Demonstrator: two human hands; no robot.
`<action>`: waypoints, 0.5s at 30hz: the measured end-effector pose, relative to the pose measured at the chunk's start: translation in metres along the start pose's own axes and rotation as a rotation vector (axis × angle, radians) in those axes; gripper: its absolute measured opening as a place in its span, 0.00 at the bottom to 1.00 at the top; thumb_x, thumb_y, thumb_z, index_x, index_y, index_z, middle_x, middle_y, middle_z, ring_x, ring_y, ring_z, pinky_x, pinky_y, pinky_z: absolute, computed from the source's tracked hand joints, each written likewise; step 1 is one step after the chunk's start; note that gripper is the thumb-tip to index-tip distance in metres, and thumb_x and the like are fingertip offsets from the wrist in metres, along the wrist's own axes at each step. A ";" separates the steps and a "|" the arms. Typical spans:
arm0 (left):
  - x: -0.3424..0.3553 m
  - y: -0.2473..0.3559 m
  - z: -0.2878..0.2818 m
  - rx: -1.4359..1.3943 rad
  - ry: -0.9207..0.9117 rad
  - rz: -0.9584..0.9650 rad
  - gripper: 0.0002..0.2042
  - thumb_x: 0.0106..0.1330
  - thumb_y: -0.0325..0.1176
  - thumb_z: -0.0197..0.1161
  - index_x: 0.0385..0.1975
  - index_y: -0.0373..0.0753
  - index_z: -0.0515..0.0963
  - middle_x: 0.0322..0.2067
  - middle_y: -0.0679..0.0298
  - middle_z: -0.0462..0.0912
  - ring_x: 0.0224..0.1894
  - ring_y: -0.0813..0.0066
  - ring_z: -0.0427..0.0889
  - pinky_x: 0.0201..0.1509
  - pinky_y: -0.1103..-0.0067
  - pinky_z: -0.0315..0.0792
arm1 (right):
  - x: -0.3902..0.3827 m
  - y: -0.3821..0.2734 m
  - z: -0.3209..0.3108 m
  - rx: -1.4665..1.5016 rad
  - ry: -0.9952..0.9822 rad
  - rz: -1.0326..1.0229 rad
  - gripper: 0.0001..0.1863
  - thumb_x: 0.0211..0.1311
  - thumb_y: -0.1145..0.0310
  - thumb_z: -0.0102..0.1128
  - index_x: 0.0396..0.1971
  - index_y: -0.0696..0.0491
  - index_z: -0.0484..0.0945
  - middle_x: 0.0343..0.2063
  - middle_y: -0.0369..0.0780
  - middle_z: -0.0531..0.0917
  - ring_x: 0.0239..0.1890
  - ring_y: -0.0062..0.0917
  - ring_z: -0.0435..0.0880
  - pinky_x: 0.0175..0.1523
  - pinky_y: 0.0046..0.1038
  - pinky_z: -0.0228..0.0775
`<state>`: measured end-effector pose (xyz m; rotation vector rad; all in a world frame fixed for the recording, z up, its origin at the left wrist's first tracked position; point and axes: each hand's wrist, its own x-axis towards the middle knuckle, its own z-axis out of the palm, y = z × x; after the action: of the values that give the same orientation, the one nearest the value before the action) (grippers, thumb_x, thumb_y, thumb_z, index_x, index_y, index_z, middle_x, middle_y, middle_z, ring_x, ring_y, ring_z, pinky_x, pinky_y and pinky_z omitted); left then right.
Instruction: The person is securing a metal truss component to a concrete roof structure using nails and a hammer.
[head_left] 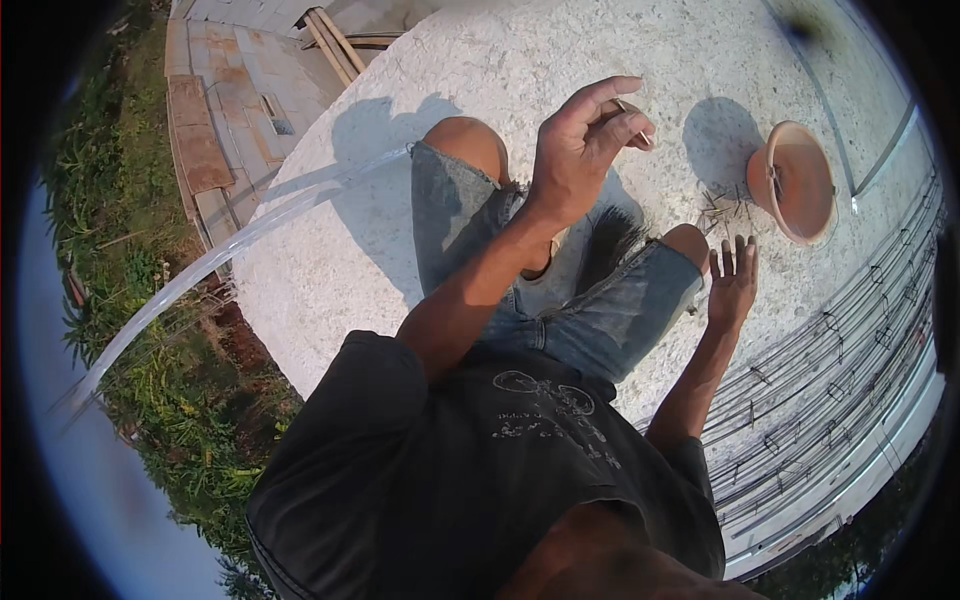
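My left hand (588,150) is raised above my knees. Its thumb and fingers pinch a thin, pale stick-like thing (647,138), too small to name for certain. My right hand (733,283) hangs beside my other knee, fingers spread, holding nothing. Just beyond it, short dark pieces (726,212), perhaps cut wire or nails, lie scattered on the rough pale slab (640,40). Beside them stands an orange-brown bucket (803,185) with a wire handle. Between my legs lies a bundle of thin dark wires or bristles (612,240).
Long rows of tied steel rebar (820,380) run along the right. A metal strip (886,155) lies beyond the bucket. On the left a clear plastic band (225,250) crosses the slab's edge, above green plants (150,340). Wooden poles (335,45) lie at the far left.
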<state>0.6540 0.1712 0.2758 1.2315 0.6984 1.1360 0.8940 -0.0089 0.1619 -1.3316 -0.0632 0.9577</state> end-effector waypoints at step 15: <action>-0.219 0.110 -0.318 0.585 1.070 -0.178 0.23 0.70 0.28 0.56 0.64 0.39 0.62 0.50 0.57 0.79 0.42 0.71 0.83 0.40 0.81 0.77 | -0.036 0.233 -0.268 -1.358 0.348 0.259 0.28 0.55 0.51 0.66 0.47 0.59 0.73 0.40 0.52 0.82 0.41 0.49 0.82 0.45 0.44 0.73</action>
<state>0.2640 0.0752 0.2699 0.9079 2.0103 1.4642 0.8895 -0.2571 -0.0939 -2.7946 -0.3190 0.8624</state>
